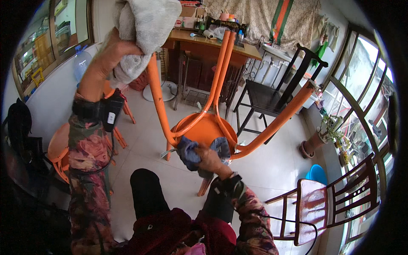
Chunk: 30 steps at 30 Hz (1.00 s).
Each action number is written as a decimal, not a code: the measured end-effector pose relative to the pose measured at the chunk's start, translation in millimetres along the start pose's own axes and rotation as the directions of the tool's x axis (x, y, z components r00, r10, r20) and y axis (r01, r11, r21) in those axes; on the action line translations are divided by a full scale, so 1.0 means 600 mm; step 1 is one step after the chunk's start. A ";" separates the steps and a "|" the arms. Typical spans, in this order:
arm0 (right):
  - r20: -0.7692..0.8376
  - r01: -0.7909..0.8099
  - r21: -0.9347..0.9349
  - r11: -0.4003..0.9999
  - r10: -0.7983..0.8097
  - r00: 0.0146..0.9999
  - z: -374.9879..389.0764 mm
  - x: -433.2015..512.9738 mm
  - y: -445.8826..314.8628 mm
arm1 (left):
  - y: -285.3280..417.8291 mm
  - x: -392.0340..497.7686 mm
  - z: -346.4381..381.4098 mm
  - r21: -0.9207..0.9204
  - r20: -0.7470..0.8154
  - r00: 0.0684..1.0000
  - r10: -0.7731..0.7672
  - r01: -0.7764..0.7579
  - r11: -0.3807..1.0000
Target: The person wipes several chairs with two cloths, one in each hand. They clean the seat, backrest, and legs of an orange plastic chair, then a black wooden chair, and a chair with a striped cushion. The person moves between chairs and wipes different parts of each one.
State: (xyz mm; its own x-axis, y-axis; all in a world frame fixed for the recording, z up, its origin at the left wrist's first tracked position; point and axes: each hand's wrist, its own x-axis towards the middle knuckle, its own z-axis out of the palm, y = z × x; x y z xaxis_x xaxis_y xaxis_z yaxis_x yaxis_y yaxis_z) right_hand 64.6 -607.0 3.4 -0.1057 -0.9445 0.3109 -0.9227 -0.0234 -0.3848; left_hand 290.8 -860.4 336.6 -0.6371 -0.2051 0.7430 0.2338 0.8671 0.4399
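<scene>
My left hand (122,51) is raised at the upper left and grips a folded whitish-grey cloth (153,22), right by the end of one leg of an orange stool (159,105). The stool is upside down, its several tubular legs pointing up, and its seat seems to rest on another round orange stool (168,153). Low in the middle, my right hand (210,159) is closed on a bunched blue-grey cloth (189,153) at the near edge of the upturned seat. Darker grey-blue fabric (220,148) lies beside that hand.
Orange stools (59,143) stand at the left near a large plastic water bottle (83,63). A wooden sewing table (210,43) is ahead, with a black chair (264,95) to its right. Nearer on the right are a potted plant (318,140), a blue basin (316,174) and a brown wooden chair (312,210).
</scene>
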 end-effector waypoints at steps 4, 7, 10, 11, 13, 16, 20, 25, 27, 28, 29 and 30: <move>-0.258 0.237 0.500 0.833 -0.118 0.959 -0.121 0.111 -0.046 | 0.023 -0.004 -0.013 0.113 -0.030 0.997 -0.072 0.075 0.991; -0.434 0.395 0.669 0.630 -0.101 0.895 -0.236 0.213 -0.118 | 0.022 -0.006 -0.011 0.239 -0.033 0.994 -0.109 0.113 0.965; -0.596 0.574 0.742 0.346 -0.051 0.801 -0.290 0.306 -0.199 | 0.013 -0.007 -0.003 0.257 -0.026 1.000 0.001 0.006 0.966; -0.660 0.659 0.703 0.268 -0.101 0.745 -0.285 0.324 -0.214 | 0.009 -0.011 -0.001 0.354 -0.019 0.998 0.061 -0.050 0.934; -0.618 0.588 0.702 0.401 -0.067 0.783 -0.231 0.339 -0.223 | 0.000 -0.022 0.005 0.539 -0.003 0.984 0.179 -0.149 0.829; -0.545 0.441 0.736 0.514 0.062 0.836 -0.094 0.291 -0.166 | -0.013 -0.034 0.010 0.449 -0.089 0.987 0.137 -0.083 0.890; -0.296 0.154 0.574 0.804 0.028 0.955 0.038 0.160 -0.035 | -0.019 -0.029 0.011 0.362 -0.119 0.993 -0.015 0.057 0.931; -0.211 -0.035 0.227 0.973 0.084 0.974 -0.054 0.171 -0.008 | -0.013 -0.016 0.020 0.619 -0.059 0.934 0.352 -0.243 0.747; -0.413 0.242 0.729 0.640 0.129 0.902 -0.130 0.236 -0.057 | -0.012 -0.021 0.020 0.427 -0.131 0.982 0.139 -0.071 0.901; -0.445 0.340 0.793 0.506 0.099 0.890 -0.161 0.259 -0.087 | -0.013 -0.025 0.015 0.440 -0.111 0.988 0.107 -0.048 0.897; -0.585 0.560 0.768 0.311 -0.013 0.811 -0.182 0.281 -0.119 | -0.017 -0.025 0.010 0.456 -0.089 0.993 0.078 -0.029 0.889; -0.578 0.515 0.749 0.417 0.029 0.816 -0.189 0.299 -0.150 | -0.019 -0.030 -0.001 0.696 0.062 0.978 0.201 -0.186 0.694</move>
State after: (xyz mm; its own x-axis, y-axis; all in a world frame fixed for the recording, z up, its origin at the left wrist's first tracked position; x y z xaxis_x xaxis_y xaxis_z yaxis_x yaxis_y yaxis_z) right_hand 87.0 -737.3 192.2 -0.3268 -0.5820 0.7446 -0.1616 -0.7419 -0.6508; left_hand 299.8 -866.8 318.5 -0.6215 0.0016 0.7834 -0.2299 0.9556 -0.1843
